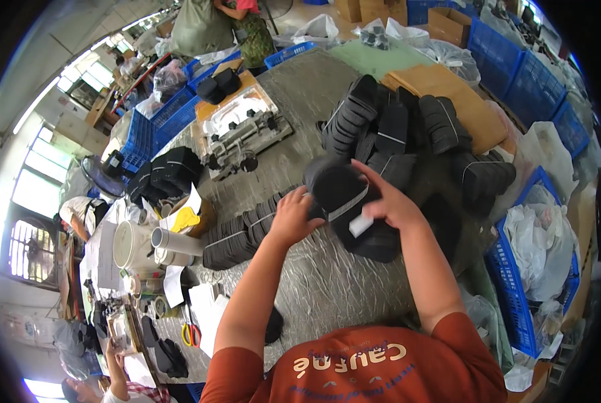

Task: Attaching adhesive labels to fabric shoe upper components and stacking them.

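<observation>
Cream-and-blue lettering [349, 361] on red shirt [371, 384]

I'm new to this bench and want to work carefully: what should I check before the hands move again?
1. Right hand on the dark bundle: ok, it reaches over the right side.
2. Left hand supporting the bundle: cannot tell, it is at the left edge, but contact is unclear.
3. Pale band across the bundle: ok, visible on top.
4. White tag fastened: cannot tell, it shows by the right thumb, blurred.
5. Scissors away from both hands: ok, they lie farther left.
</observation>
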### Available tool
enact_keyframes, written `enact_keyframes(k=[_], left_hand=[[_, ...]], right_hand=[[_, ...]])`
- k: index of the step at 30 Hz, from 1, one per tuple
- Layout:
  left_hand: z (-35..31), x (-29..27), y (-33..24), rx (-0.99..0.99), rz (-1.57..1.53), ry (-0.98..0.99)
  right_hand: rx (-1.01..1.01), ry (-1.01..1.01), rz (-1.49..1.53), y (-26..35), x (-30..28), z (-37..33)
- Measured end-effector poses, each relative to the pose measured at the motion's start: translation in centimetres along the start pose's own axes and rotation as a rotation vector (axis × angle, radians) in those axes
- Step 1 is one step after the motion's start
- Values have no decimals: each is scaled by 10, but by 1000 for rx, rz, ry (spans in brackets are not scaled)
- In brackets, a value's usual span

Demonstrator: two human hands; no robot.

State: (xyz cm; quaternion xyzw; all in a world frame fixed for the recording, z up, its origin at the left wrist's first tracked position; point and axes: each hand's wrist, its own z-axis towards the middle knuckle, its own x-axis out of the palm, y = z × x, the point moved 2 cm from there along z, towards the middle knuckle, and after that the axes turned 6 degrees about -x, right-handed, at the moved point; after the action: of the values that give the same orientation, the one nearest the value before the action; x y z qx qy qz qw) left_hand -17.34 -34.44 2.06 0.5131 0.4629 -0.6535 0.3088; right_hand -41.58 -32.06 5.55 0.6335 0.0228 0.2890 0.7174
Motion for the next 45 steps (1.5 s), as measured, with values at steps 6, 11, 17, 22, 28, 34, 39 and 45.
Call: enact_keyframes(k=[6, 11, 17, 22, 28, 34, 39, 45], left_hand=[[44, 48, -1, 18, 242, 378], [27, 53, 13, 62, 115, 148], [25, 50, 18, 34, 104, 172], [18, 49, 27, 40, -23, 85], [11, 45, 28, 71, -249, 8], [-10, -11, 136, -420, -223, -685], [-37, -76, 259, -1029, 287, -245], [-45, -81, 336, -1369, 71, 82]], right_hand=[[377, -278, 667, -110, -50, 72], [583, -523, 150, -100, -55, 91], [718, -500, -1077, -79, -11, 113], [722, -465, -1532, -81, 15, 120], [611, -412, -1654, -110, 36, 98], [554, -342, -1538, -113, 29, 83], [524, -324, -1563, -117, 27, 76], [482, -333, -1587, -123, 25, 73]])
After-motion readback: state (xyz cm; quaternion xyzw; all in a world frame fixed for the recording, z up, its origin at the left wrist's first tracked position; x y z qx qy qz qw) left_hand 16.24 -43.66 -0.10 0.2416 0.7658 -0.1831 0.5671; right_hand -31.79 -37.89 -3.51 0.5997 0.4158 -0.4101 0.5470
